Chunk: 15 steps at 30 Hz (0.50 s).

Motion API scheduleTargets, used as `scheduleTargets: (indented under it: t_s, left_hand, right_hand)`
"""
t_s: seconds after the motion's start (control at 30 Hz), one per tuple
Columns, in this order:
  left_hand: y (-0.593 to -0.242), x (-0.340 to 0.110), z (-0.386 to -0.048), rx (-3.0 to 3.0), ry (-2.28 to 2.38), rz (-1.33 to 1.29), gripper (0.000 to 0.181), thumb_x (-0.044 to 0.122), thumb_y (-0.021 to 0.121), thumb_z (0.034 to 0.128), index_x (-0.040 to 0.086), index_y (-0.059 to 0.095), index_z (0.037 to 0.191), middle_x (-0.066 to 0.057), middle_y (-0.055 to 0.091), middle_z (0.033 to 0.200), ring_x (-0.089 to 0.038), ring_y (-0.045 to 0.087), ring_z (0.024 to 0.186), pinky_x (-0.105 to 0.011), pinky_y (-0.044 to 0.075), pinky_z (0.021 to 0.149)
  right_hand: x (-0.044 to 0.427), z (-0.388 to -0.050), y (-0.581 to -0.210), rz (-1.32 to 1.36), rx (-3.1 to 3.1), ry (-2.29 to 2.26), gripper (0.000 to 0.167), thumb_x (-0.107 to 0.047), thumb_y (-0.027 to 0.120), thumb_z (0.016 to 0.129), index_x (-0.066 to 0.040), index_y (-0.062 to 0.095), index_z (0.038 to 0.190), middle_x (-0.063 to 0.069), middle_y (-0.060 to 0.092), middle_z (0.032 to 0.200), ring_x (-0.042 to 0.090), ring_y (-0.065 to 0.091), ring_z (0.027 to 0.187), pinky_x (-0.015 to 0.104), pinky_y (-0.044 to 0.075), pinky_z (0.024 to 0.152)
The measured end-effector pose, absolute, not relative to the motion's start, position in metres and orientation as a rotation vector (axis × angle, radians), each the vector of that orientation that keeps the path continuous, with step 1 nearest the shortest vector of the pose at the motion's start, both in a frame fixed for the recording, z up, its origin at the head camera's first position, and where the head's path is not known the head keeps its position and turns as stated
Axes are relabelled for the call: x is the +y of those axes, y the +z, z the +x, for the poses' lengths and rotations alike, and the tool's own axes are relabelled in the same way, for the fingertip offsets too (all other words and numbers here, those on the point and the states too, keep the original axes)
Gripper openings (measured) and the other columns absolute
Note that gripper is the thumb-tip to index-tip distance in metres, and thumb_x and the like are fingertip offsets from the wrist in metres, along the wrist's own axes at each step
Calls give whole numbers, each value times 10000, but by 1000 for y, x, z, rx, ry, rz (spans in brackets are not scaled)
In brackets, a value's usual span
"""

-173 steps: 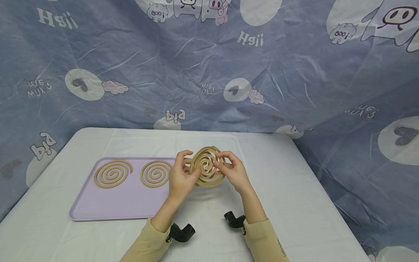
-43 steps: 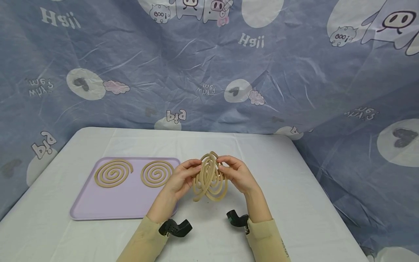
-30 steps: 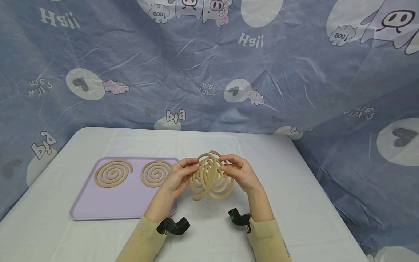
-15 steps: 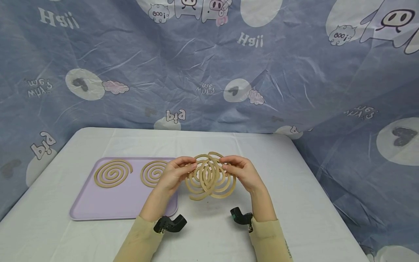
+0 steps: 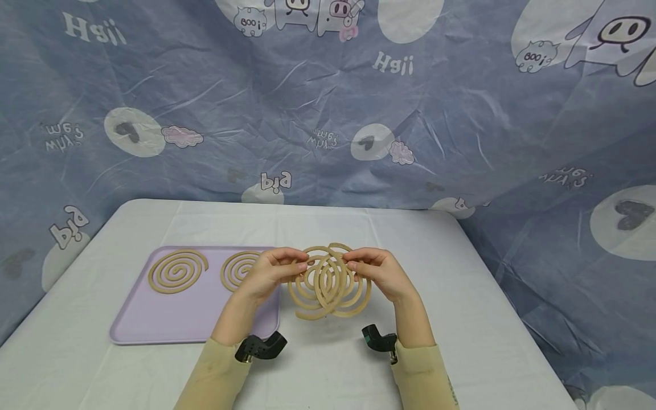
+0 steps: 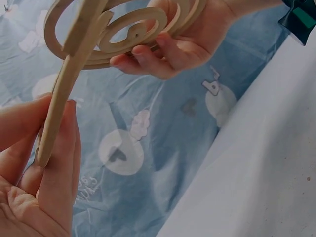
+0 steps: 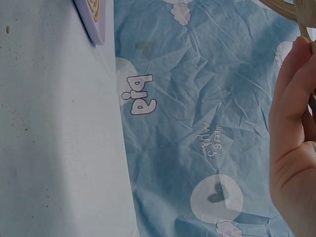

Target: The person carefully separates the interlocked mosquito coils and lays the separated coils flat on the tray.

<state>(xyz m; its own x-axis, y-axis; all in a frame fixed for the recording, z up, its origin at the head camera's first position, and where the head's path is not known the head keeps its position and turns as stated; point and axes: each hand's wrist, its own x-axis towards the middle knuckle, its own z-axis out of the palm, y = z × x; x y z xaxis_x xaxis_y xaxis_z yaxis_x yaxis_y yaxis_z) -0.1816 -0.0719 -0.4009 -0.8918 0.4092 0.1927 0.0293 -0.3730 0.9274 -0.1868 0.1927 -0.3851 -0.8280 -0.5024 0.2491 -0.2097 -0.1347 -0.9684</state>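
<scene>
Two tan mosquito coils overlap in mid-air above the white table, their rings crossing in the middle. My left hand (image 5: 266,274) pinches the left mosquito coil (image 5: 306,315) at its upper left edge, between thumb and fingers. Opposite it, my right hand (image 5: 381,274) pinches the right mosquito coil (image 5: 368,291) near its upper right. Seen from the left wrist, the coil in my left hand stands nearly edge-on and slants across the other spiral. Only part of the right hand and a bit of coil show in the right wrist view.
A lilac tray (image 5: 192,322) lies on the left of the white table (image 5: 435,256). On it rest a flat mosquito coil (image 5: 177,272) and a second mosquito coil (image 5: 233,279), partly behind my left hand. A blue printed cloth (image 5: 328,102) hangs behind the table.
The two held coils were stacked nearly together, then turned at an angle; now they spread sideways with less overlap. My hands have moved apart. The coils on the tray have not moved.
</scene>
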Motion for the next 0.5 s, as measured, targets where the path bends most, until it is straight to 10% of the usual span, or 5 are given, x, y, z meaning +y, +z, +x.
scheduleTargets:
  t_s: [0.5]
  left_hand:
    - [-398, -70, -182, 1653, 2410, 462, 252, -108, 598, 843, 96, 728, 913, -18, 708, 842, -112, 662, 684, -246, 552, 662]
  right_hand:
    - [189, -186, -381, -696, 2079, -2088, 193, 15, 607, 888, -48, 707, 1040, 13, 687, 979, 118, 592, 735, 225, 520, 611]
